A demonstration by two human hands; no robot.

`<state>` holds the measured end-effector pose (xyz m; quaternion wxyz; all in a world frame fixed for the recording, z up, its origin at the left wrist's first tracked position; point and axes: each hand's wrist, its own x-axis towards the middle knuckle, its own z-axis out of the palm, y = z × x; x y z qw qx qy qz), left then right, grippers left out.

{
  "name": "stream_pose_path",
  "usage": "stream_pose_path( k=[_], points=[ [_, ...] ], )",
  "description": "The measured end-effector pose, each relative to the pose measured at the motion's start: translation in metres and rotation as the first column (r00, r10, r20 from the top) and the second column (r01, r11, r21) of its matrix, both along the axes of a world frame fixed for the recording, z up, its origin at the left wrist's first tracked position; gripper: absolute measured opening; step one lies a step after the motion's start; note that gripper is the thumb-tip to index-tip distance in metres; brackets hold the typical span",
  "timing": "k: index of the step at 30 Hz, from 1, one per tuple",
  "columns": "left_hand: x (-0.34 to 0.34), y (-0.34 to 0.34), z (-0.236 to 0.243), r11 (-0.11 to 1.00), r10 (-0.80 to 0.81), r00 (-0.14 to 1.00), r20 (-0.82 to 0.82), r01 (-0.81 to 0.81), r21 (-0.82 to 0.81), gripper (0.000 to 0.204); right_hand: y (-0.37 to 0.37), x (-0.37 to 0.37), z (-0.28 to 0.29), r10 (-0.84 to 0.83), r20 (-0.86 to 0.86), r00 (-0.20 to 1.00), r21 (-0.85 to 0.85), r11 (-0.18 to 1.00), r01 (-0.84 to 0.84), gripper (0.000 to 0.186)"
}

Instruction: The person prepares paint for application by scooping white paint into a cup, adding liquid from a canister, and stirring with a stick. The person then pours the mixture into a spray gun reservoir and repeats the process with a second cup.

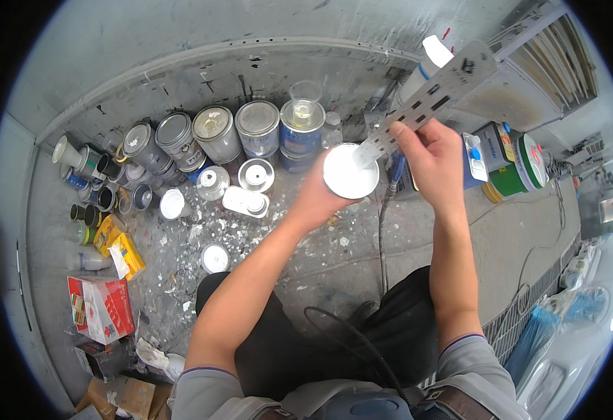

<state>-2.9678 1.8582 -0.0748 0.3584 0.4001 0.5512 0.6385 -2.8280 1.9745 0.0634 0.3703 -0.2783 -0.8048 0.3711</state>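
Observation:
My left hand (312,194) is closed around the side of a cup of white paint (350,180), held up above my knees. A flat, translucent mixing stick (429,101) with dark square marks slants from upper right down to the cup. Its lower end dips into the white paint. My right hand (434,161) grips the stick between thumb and fingers, a little above the rim and to the right of the cup. The paint fills much of what shows inside the cup; its depth cannot be told.
Several paint cans (257,119) line the back wall, one with a clear cup (305,91) on top. White-topped bottles (245,201) and a lidded pot (215,259) stand on the paint-spattered floor. A red box (103,308) lies left, a green pail (520,168) right. A black hose (383,231) runs along the floor.

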Motion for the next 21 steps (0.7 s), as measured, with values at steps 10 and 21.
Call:
stream_pose_path(
  k=[10, 21],
  points=[
    [-0.003, 0.000, 0.004, 1.000, 0.009, 0.998, 0.068, -0.007, -0.027, 0.089, -0.018, -0.005, -0.013, 0.063, 0.088, 0.994, -0.028, 0.998, -0.061, 0.020],
    [-0.004, 0.000, -0.002, 0.999, -0.040, 0.999, 0.020, 0.040, -0.005, 0.099, 0.000, -0.004, 0.003, 0.010, 0.068, 0.998, 0.000, 1.000, -0.010, 0.017]
  ],
)
